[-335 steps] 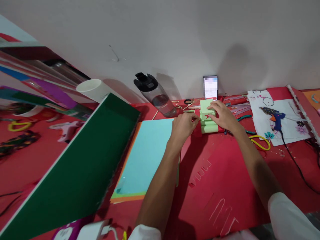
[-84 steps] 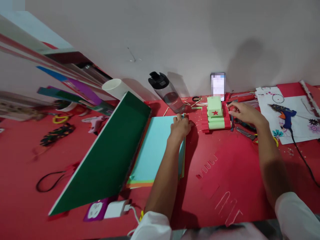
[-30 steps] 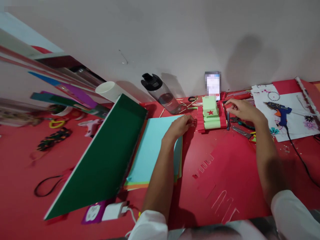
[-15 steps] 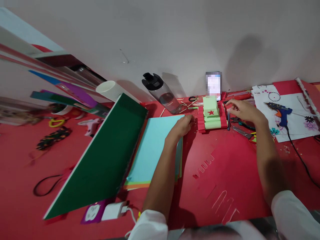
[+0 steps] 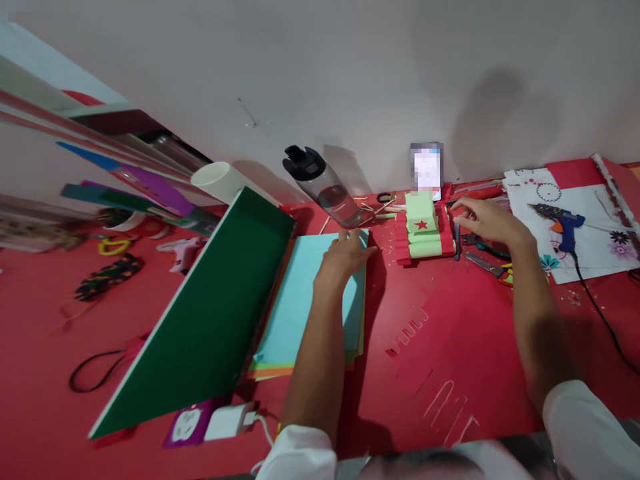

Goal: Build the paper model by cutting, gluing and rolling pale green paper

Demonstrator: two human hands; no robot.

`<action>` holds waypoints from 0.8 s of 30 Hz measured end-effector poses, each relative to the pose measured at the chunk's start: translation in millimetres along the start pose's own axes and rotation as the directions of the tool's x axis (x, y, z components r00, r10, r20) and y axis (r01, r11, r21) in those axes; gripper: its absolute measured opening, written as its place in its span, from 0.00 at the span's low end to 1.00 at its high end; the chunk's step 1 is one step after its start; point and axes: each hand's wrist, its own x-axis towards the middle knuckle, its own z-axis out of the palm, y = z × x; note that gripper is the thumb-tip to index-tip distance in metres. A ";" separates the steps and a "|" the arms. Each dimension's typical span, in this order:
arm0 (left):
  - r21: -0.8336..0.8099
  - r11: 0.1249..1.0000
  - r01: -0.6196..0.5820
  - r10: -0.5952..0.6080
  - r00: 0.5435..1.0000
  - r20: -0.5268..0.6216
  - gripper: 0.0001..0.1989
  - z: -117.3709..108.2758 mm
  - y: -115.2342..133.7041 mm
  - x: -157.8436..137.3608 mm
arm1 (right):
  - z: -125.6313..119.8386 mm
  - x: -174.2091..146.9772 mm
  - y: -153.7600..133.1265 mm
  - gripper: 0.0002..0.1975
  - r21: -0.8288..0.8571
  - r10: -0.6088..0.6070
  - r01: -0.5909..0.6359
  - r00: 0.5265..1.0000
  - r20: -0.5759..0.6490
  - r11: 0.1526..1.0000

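A paper tank model (image 5: 424, 233) in light green and red, with a red star on its front, stands at the back of the red table. My left hand (image 5: 344, 257) is over the light blue paper (image 5: 305, 280), its fingers spread and nothing in them. To the right of the tank hovers my right hand (image 5: 484, 219), fingers loosely bent and apart, with no object visible in them. Below that hand lie pliers (image 5: 483, 247) and scissors (image 5: 487, 265). Red paper (image 5: 470, 333) with cut strips is spread in front of the tank.
A dark bottle (image 5: 327, 190) leans near the wall, and a lit phone (image 5: 427, 170) is propped behind the tank. A green board (image 5: 210, 320) slants at the left. On the right, a blue glue gun (image 5: 565, 223) rests on a white sheet; its cord runs forward.
My left hand has moved left, away from the tank's side and onto the light blue paper, and its fingers have spread. My right hand stays almost in place.
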 end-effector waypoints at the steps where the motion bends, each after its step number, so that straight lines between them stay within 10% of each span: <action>1: 0.027 1.000 0.008 -0.009 1.000 0.023 0.29 1.0 2.2 -1.0 | 0.0 0.1 0.0 0.16 -0.003 0.001 -0.001 1.000 0.002 1.000; 13: 0.081 0.988 -0.130 0.126 0.990 0.055 0.32 -10.5 -36.3 3.5 | 0.3 0.0 -3.5 0.14 -0.011 0.014 -0.013 1.000 0.009 1.000; 24: 0.115 0.993 -0.017 0.013 1.000 0.028 0.27 -7.4 -11.5 0.2 | -4.5 -2.5 -13.6 0.11 0.006 0.006 -0.007 0.998 0.057 1.000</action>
